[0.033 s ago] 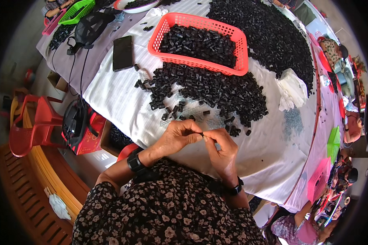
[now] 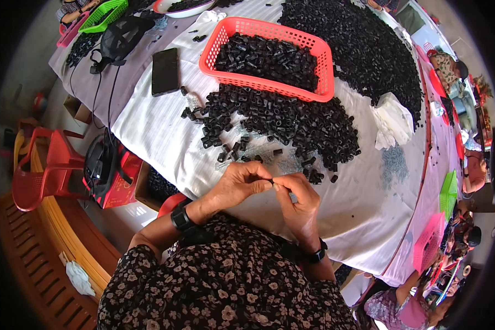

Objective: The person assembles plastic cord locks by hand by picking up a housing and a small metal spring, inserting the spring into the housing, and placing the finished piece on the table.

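Observation:
Over the near edge of the cloth-covered table, my left hand (image 2: 238,185) and my right hand (image 2: 298,202) meet fingertip to fingertip. Both pinch one small black plastic part (image 2: 271,181), mostly covered by the fingers. Just beyond them lies a pile of short black tube-like plastic pieces (image 2: 280,118), with a few loose ones nearest my left hand. Tiny shiny silvery bits (image 2: 283,160) are scattered among these, too small to name. Behind the pile stands a red perforated plastic basket (image 2: 325,71) holding more black pieces.
A black phone (image 2: 165,71) lies left of the basket. To the right are a crumpled white plastic bag (image 2: 393,121) and a much larger heap of black pieces (image 2: 357,55). A dark mesh item with cords (image 2: 124,41) rests far left; a red chair (image 2: 47,165) stands beside the table.

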Demonstrator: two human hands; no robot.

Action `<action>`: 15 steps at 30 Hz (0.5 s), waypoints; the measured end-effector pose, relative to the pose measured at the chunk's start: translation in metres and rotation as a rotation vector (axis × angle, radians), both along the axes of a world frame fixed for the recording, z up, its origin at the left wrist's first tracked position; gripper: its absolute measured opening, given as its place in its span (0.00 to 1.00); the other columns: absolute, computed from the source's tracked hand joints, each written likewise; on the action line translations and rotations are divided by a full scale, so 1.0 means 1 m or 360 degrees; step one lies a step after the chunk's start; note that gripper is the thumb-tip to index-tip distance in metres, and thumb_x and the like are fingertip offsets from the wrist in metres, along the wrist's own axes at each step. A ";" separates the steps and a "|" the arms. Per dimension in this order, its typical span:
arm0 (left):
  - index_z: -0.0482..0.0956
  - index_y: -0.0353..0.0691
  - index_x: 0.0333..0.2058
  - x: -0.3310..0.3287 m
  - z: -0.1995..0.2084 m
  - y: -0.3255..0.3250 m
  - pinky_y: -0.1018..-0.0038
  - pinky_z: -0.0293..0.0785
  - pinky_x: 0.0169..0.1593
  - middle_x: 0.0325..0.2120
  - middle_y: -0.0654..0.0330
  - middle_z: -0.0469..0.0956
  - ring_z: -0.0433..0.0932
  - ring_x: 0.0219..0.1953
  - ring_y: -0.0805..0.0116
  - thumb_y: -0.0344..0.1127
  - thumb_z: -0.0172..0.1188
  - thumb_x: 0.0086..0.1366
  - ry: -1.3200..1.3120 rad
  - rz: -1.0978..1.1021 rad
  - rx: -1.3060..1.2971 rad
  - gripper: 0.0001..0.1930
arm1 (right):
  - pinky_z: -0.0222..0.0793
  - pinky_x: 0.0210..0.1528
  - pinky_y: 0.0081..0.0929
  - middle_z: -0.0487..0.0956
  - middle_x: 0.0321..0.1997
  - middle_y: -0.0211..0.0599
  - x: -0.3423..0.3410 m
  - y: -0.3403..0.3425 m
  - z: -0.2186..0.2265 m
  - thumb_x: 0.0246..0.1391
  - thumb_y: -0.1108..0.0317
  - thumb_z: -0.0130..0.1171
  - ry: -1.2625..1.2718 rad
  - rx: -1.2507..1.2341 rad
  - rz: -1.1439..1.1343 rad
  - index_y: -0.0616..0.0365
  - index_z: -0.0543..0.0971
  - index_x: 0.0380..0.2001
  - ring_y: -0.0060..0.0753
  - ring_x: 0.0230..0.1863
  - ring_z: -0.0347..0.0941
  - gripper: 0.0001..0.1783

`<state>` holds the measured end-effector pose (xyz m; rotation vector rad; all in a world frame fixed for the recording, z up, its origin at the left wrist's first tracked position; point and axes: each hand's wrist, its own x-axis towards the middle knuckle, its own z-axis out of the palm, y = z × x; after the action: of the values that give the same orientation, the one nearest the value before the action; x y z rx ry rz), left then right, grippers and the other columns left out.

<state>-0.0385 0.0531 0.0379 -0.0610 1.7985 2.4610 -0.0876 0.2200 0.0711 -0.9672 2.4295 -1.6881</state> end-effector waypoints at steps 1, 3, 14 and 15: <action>0.76 0.33 0.35 0.000 0.000 -0.002 0.83 0.68 0.37 0.28 0.66 0.75 0.70 0.31 0.82 0.29 0.60 0.61 -0.0038 -0.0034 0.0054 0.06 | 0.69 0.27 0.22 0.76 0.30 0.37 0.001 -0.001 0.002 0.49 0.80 0.57 0.0003 0.0001 0.0004 0.60 0.78 0.33 0.27 0.27 0.73 0.07; 0.76 0.33 0.35 0.001 0.000 -0.005 0.83 0.68 0.36 0.28 0.66 0.75 0.70 0.30 0.81 0.30 0.60 0.61 -0.0025 -0.0022 0.0116 0.06 | 0.69 0.29 0.22 0.76 0.31 0.37 0.002 -0.004 0.005 0.49 0.80 0.56 0.0209 -0.0029 0.0041 0.60 0.78 0.34 0.29 0.28 0.73 0.08; 0.76 0.33 0.35 0.008 0.002 -0.022 0.81 0.69 0.35 0.25 0.64 0.75 0.71 0.27 0.79 0.32 0.61 0.60 -0.0022 0.0231 0.0163 0.08 | 0.70 0.30 0.37 0.71 0.27 0.42 -0.069 -0.048 -0.037 0.46 0.75 0.57 0.0519 0.0577 -0.0063 0.61 0.74 0.26 0.44 0.30 0.72 0.03; 0.76 0.33 0.35 0.010 0.000 -0.024 0.81 0.69 0.35 0.25 0.64 0.75 0.71 0.27 0.79 0.32 0.61 0.60 -0.0018 0.0237 0.0160 0.08 | 0.70 0.32 0.39 0.71 0.28 0.42 -0.070 -0.053 -0.040 0.45 0.74 0.58 0.0648 0.0737 -0.0101 0.61 0.74 0.25 0.47 0.31 0.72 0.04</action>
<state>-0.0284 0.0291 0.0384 -0.2083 1.7214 2.6420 -0.1574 0.1674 0.0315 -1.2554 2.9306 -0.9227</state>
